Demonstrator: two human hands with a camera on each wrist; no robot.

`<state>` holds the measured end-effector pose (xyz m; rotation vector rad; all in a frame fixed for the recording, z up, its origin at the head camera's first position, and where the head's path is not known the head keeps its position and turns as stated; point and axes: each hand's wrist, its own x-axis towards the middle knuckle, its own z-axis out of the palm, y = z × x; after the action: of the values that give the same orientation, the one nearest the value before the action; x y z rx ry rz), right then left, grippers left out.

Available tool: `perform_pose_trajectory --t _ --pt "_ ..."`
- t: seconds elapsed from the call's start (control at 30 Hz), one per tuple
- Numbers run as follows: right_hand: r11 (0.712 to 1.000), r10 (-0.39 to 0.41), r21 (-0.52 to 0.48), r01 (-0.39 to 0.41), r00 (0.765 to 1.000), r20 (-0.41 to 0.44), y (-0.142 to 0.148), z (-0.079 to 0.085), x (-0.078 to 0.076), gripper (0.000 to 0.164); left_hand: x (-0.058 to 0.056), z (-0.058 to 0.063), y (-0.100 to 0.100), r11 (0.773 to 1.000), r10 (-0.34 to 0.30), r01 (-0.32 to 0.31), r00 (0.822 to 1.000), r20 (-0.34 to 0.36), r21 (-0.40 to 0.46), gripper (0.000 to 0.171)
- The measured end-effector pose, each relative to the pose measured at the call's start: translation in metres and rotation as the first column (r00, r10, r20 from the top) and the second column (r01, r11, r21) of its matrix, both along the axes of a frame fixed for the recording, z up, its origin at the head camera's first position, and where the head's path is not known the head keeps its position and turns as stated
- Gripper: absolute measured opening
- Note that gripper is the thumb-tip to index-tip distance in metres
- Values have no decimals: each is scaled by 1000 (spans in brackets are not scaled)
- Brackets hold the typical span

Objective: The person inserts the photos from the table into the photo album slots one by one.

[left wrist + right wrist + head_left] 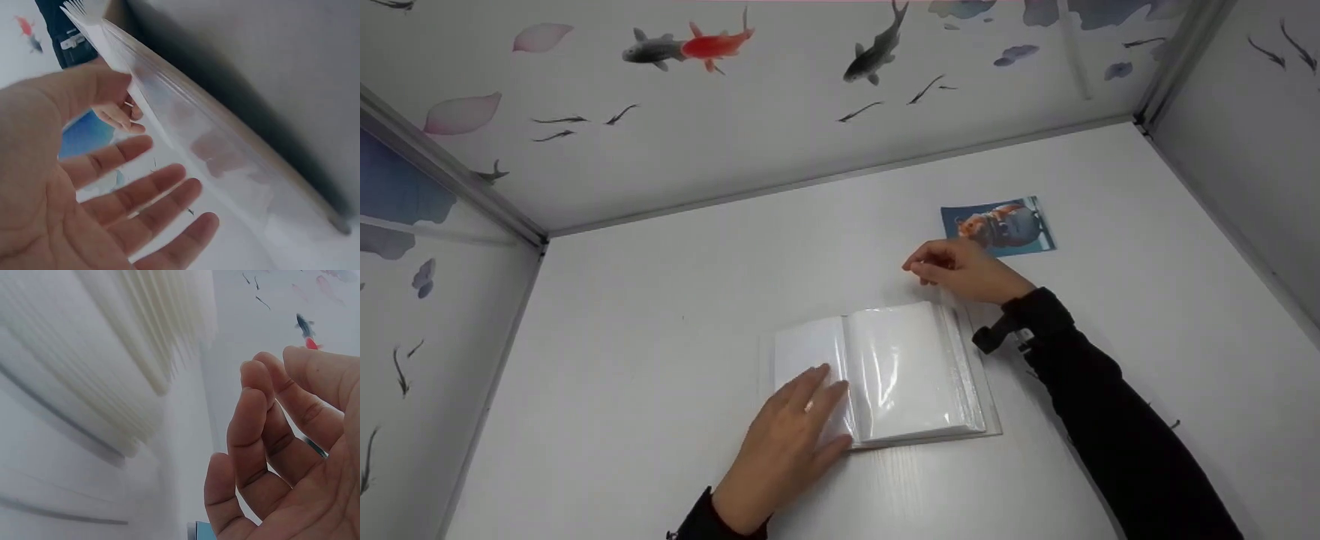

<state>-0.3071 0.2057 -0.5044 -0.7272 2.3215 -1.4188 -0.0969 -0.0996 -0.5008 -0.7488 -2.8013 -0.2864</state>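
Album (pixel 894 375) lies open, white and glossy.

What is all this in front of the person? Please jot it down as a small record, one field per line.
Main thing: photo album, open, its right page shiny and white
Left hand: fingers stretched, over the album's left page
Right hand: fingers bent, nothing visible in them, near the album's far right corner
Picture: blue card beyond the album, partly hidden by the right hand
Surface: white table
Backdrop: white wall with painted fish
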Motion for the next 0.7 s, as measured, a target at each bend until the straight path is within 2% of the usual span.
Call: perform_pose_trajectory --t 0.07,0.17,0.53,0.63,0.7 --pt "1000 -2 7 2 1000 -14 1 -1 -1 32 1 -2 5 996 -93 94 993 65 -8 71" --pt "1000 -14 10 14 1000 -23 3 -3 -2 32 1 -4 12 988 -145 150 983 113 -35 72" --pt "999 -43 29 46 996 -81 16 -7 -12 30 -1 -7 26 980 -118 128 990 72 -155 64" --pt "994 -78 65 86 991 -112 25 -5 -17 31 -2 -7 28 979 -112 121 991 68 -164 64" --pt "984 -128 108 142 984 -127 31 -3 -21 30 -2 -8 29 980 -109 118 992 65 -161 63"
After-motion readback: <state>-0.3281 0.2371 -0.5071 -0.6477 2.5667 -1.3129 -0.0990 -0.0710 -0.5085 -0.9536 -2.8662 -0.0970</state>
